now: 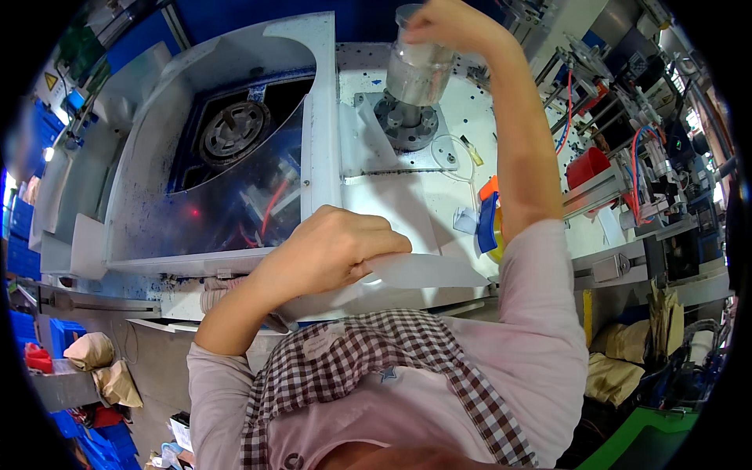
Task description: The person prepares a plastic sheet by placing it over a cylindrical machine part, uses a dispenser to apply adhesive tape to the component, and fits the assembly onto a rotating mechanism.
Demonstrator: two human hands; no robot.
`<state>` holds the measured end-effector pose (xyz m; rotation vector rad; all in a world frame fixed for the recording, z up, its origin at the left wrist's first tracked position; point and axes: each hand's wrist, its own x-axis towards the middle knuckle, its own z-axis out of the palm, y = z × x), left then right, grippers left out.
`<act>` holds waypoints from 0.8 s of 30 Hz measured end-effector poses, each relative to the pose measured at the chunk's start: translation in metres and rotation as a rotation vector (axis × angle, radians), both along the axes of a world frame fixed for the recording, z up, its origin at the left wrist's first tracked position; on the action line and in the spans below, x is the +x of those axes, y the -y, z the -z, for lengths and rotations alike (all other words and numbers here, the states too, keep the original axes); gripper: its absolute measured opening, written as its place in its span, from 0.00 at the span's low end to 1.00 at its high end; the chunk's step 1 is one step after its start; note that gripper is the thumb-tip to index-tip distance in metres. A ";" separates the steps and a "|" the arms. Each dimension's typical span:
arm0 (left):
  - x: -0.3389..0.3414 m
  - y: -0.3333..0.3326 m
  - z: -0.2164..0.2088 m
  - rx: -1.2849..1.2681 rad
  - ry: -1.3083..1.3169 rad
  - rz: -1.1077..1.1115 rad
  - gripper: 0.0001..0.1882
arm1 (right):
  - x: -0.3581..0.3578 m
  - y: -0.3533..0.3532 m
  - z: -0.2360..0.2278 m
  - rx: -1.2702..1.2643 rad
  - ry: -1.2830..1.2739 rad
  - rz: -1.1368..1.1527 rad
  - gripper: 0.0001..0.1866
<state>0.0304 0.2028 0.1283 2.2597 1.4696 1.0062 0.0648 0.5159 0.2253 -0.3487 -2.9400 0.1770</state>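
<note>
Hands well apart. Left hand (333,244) is pinching the left end of a translucent white sheet (427,272) between thumb and curled fingers, low, in front of the bench edge. Right hand (454,27) is up at the far end, fingers at the upper part of a clear cylinder (423,74). From here I can't tell if it's gripping that or only touching; fingers are blurred.

On technique, my view: keep the left pinch light and at the edge, so the sheet doesn't crease. Let the free end hang clear of the bench. On the right, steady the cylinder from its side, in line with the post, no sideways push.

Orientation: sheet's long axis runs left to right across the body, free end pointing right and tapering off. Cylinder's long axis runs roughly up from the fixture, one end down toward the metal post (411,115), rim end up by the hand. Leans a bit in this view; could be lens bend, can't call it truly upright.

Further out: post stands on a round metal base (399,141), bolted-looking. Thin cord loop (471,168) just beside it on the white bench (473,117). Blue tape-like roll (487,225) near the right forearm. White machine housing (322,157) left, red cup (586,167) right.
</note>
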 end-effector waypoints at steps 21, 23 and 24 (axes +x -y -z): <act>-0.003 -0.094 -0.096 -0.333 0.333 -0.114 0.10 | 0.106 -0.112 0.170 -0.227 -0.488 1.048 0.19; -0.004 -0.093 -0.092 -0.372 0.292 -0.062 0.10 | 0.085 -0.097 0.161 -0.291 -0.208 1.146 0.21; 0.000 -0.092 -0.088 -0.398 0.279 -0.018 0.10 | 0.084 -0.100 0.157 -0.204 -0.239 1.079 0.22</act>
